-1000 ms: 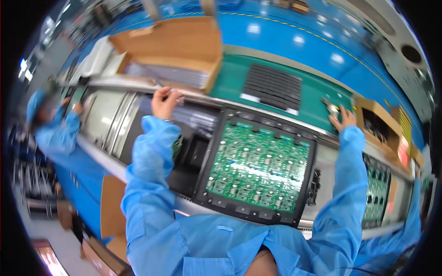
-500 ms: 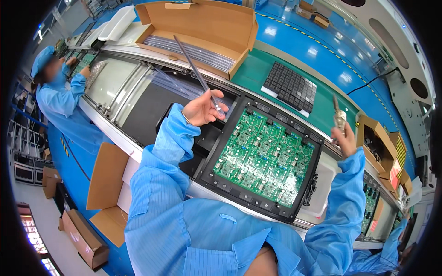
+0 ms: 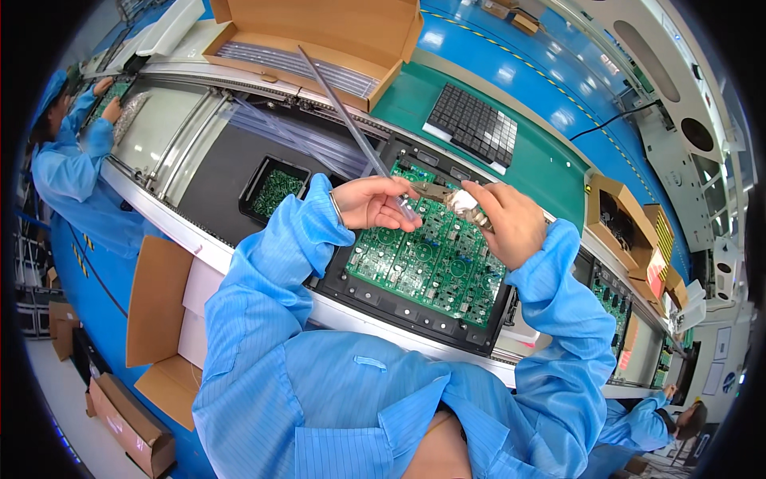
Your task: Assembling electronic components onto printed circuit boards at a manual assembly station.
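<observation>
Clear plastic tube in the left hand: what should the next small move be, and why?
Perhaps bring the pliers-like tool in the right hand to the clear plastic tube, at its held end: the left hand holds it there, and the tool's tip points that way.

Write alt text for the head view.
The person's left grip holds a long translucent tube; the right grip holds a pliers-like tool near its lower end, above green circuit boards in a black frame.
</observation>
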A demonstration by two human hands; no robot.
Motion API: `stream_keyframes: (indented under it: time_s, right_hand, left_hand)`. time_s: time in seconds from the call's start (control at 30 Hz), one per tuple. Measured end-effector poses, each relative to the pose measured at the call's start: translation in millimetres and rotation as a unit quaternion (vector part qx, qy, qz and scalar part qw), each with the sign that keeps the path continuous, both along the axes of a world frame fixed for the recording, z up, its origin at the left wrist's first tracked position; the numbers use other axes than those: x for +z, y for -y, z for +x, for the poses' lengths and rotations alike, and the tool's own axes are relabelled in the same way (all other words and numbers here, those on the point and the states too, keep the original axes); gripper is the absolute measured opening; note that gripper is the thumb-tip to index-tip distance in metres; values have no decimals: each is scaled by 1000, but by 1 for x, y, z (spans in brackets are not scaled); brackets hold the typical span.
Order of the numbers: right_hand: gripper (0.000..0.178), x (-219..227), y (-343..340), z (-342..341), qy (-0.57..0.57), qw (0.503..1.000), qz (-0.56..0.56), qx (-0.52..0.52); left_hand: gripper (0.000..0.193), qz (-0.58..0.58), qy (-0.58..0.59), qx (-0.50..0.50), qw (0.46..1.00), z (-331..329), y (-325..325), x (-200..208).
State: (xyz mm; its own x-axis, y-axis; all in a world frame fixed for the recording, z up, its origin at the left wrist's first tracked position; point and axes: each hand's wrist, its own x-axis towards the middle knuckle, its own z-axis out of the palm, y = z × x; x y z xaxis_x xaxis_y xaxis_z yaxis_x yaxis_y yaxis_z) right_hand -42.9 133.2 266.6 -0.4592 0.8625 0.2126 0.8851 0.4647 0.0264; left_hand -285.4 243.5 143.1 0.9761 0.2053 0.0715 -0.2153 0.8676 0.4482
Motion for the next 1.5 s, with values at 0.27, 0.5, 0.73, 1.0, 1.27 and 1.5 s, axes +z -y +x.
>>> stream_keyframes:
  time_s: [0.27, 0.5, 0.73, 1.0, 1.27, 1.5]
  right_hand:
    - [61, -17, 8, 1, -19, 1000, 2, -17]
    - [60, -20, 11, 0, 46, 997, 54, -4]
    - [64, -24, 8, -4, 65, 994, 92, -6]
    - [51, -31, 2, -8, 131, 984, 116, 16]
    - [47, -49, -2, -17, 13, 992, 114, 56]
    - [52, -66, 3, -18, -68, 994, 54, 67]
  left_hand:
    - [38, 31, -63, 86, 994, 1, 30, 26]
    - [44, 75, -117, 142, 980, 4, 42, 40]
    - [42, 111, -162, 183, 963, 3, 51, 41]
    - [39, 128, -236, 195, 943, -6, 58, 43]
    - [37, 57, -190, 204, 959, -22, 69, 48]
    - [35, 61, -165, 198, 964, -27, 75, 43]
